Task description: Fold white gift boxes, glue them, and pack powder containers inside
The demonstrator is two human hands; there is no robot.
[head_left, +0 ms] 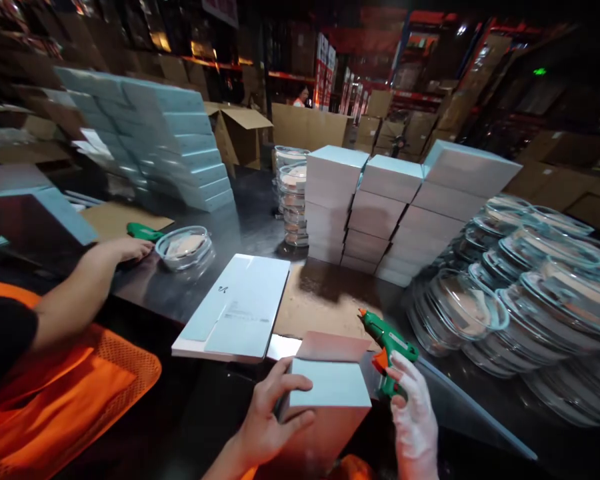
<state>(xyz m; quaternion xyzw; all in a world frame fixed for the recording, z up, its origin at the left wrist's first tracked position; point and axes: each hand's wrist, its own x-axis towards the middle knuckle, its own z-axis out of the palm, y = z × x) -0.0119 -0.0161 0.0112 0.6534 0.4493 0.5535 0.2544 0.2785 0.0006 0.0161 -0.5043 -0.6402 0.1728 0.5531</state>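
Two hands work at the near edge of the dark worktop (260, 227): the bare left hand (270, 417) has its grip clamped on a pale blue cardboard box (330, 393) with a pinkish raised flap, thumb on the lid and fingers curled around its left side, holding it low and close to the body. Just to the right of the box, the right hand (414, 417), in a thin translucent glove, has its grip closed around the handle of a green glue gun with an orange trigger and nozzle (387, 340), the nozzle pointing up and left, away from the box. Beyond the box lies a flattened white box blank with small print (237, 307), resting partly on a brown cardboard sheet (325, 303). Further back stand three stacks of closed pale blue boxes (395, 213), and beside them a column of clear round lidded containers (293, 197). Many more of these clear round containers (520, 293) are heaped along the right side. At the left, a co-worker's bare arm (87, 283), beside an orange mesh vest (80, 380), reaches to another green glue gun (143, 231) lying near a single clear lidded dish (184, 247). Behind this rises a leaning stack of flat light blue boxes (175, 143), with brown cartons and shelving in the dim background.
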